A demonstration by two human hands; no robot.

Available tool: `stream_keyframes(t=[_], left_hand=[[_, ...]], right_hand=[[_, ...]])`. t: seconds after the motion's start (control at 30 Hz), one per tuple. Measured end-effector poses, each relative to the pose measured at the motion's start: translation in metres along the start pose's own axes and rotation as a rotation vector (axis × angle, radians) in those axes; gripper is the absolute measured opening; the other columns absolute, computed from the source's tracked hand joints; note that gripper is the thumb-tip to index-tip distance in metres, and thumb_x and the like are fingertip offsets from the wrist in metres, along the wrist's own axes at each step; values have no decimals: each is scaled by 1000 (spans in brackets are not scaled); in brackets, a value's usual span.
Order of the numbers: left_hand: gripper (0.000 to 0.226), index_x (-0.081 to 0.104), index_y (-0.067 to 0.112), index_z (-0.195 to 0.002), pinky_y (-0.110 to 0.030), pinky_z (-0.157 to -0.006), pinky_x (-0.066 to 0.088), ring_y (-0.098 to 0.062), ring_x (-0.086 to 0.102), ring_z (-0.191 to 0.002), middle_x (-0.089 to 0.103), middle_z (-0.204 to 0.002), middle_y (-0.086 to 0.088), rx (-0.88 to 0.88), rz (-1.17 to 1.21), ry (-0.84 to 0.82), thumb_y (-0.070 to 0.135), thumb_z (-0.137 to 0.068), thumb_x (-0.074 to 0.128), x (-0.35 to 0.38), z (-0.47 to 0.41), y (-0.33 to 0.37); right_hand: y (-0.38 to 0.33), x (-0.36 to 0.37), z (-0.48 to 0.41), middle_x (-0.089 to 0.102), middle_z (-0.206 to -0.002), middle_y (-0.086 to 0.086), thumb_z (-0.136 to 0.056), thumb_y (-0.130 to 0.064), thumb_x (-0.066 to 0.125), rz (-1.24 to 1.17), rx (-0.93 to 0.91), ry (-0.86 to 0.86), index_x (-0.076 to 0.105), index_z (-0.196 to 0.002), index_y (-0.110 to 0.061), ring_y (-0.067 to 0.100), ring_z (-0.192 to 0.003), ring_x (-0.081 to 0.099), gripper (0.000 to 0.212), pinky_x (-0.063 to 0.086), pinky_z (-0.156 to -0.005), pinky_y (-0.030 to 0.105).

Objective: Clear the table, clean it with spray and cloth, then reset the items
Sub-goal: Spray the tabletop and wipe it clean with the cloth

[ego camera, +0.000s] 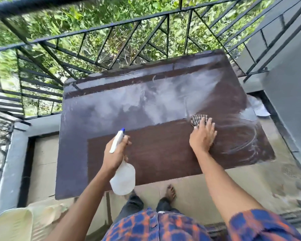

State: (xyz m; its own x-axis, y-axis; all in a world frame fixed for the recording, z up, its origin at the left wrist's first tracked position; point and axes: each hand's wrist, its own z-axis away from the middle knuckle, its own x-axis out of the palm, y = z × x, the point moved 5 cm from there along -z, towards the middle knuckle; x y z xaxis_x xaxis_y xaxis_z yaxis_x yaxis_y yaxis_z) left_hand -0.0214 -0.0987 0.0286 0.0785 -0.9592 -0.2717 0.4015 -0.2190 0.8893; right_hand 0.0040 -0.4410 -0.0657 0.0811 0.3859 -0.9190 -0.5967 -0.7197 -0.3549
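Observation:
A dark brown table (111, 105) fills the middle of the view, its top bare and streaked with wet wipe marks on the right. My left hand (116, 153) grips the neck of a white spray bottle (122, 178) with a blue nozzle tip, held over the table's near edge. My right hand (202, 136) lies flat, fingers spread, pressing a striped dark cloth (198, 120) onto the right half of the tabletop. Only the cloth's far end shows past my fingers.
A black metal railing (94, 54) runs behind and left of the table, greenery beyond it. A grey wall (288, 84) stands at the right. A cream plastic chair (16, 223) is at the lower left. My bare feet (170, 192) stand on the tiled floor.

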Motion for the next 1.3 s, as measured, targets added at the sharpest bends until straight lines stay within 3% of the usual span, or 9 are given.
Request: stream_keyframes(t=[0.1, 0.2, 0.33, 0.43, 0.7, 0.83, 1.07, 1.17, 1.3], left_hand=[[26, 72, 16, -96, -28, -41, 43, -18, 49, -38, 72, -95, -10, -1, 13, -14, 40, -92, 62, 3, 5, -2], [23, 72, 17, -92, -29, -45, 46, -18, 52, -40, 72, -86, -7, 13, 6, -29, 37, -95, 62, 6, 9, -4], [18, 73, 20, -93, -27, -55, 46, -10, 56, -50, 74, -84, 2, 4, -17, -36, 32, -99, 62, 8, 12, -7], [19, 72, 18, -96, -23, -45, 43, -18, 50, -38, 73, -89, -2, -10, 2, -80, 33, -96, 61, 9, 13, -10], [18, 71, 14, -98, -24, -43, 40, -19, 47, -36, 72, -88, -1, -20, 2, -115, 28, -99, 60, -2, 13, -17], [20, 71, 13, -99, -25, -44, 42, -18, 47, -37, 72, -89, 0, -21, -6, -121, 29, -99, 59, -10, 14, -23], [30, 68, 7, -96, -21, -44, 39, -20, 48, -35, 71, -82, 6, -4, 33, -170, 36, -92, 60, -18, 22, -38], [32, 68, 7, -99, -22, -44, 40, -20, 48, -34, 71, -80, 7, -17, 40, -183, 37, -93, 60, -16, 23, -42], [31, 69, 7, -99, -25, -45, 42, -20, 47, -35, 70, -80, 7, -41, 39, -183, 37, -97, 60, -12, 28, -45]], right_hand=[[-60, 26, 39, 19, -167, 9, -101, -25, 49, -3, -220, -114, 31, -156, -19, 29, -153, 19, 58, 17, -122, 49], [-110, 62, 115, 18, -167, 7, -100, -26, 49, 80, -648, -302, 31, -156, -20, 29, -152, 20, 59, 18, -122, 49], [-95, 73, 199, 31, -163, 7, -95, -26, 58, 112, -1041, -399, 41, -150, -22, 27, -148, 33, 58, 31, -118, 46], [-37, 49, 179, 43, -156, 10, -90, -22, 68, 20, -892, -260, 53, -145, -18, 31, -141, 45, 57, 40, -113, 49], [110, -18, 84, 29, -161, 21, -100, -11, 56, -131, 54, 42, 42, -150, -3, 40, -149, 26, 53, 21, -123, 45], [45, 11, 136, 30, -160, 22, -99, -10, 57, -147, -32, 22, 43, -149, -2, 40, -148, 30, 52, 23, -122, 48], [-63, 83, 248, 18, -167, 10, -101, -18, 49, 51, -666, -362, 34, -155, -17, 30, -154, 20, 56, 18, -124, 44], [-51, 71, 233, 21, -166, 10, -102, -17, 48, 65, -657, -323, 35, -155, -17, 31, -153, 22, 55, 22, -122, 45], [19, 19, 181, 35, -158, 22, -99, -10, 57, 20, -371, -141, 45, -149, -5, 41, -143, 36, 52, 30, -120, 46]])
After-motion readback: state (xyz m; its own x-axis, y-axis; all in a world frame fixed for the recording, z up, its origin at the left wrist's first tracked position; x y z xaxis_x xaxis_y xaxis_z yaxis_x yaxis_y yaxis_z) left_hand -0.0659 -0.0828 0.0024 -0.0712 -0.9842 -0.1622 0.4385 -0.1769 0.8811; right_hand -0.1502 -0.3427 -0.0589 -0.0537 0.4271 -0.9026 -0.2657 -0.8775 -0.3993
